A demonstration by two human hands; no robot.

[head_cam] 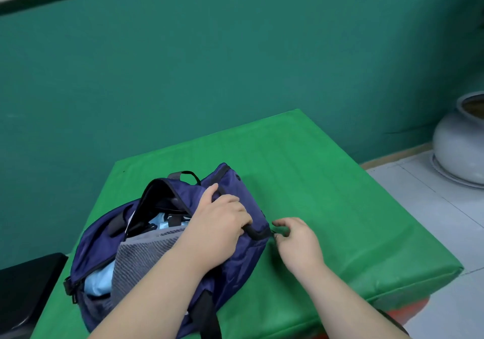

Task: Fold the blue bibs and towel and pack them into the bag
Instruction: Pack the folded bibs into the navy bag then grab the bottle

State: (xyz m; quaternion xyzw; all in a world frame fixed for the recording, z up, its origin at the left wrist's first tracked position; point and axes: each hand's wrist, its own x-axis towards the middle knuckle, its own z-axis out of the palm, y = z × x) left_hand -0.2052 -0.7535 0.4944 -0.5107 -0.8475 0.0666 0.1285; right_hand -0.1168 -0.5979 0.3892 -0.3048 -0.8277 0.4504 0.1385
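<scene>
A navy blue bag (243, 257) lies on its side on the green padded table (327, 199), its main opening gaping. Inside it I see a grey striped towel (141, 257) and light blue bibs (98, 283), with more light blue cloth deeper in. My left hand (220, 220) grips the bag's upper right edge, fingers curled over the black trim. My right hand (296, 241) sits just right of the bag's corner and pinches the small zipper pull there.
A black object (23, 289) sits at the table's left edge. A pale grey ceramic pot (461, 139) stands on the tiled floor at the right. A green wall runs behind the table.
</scene>
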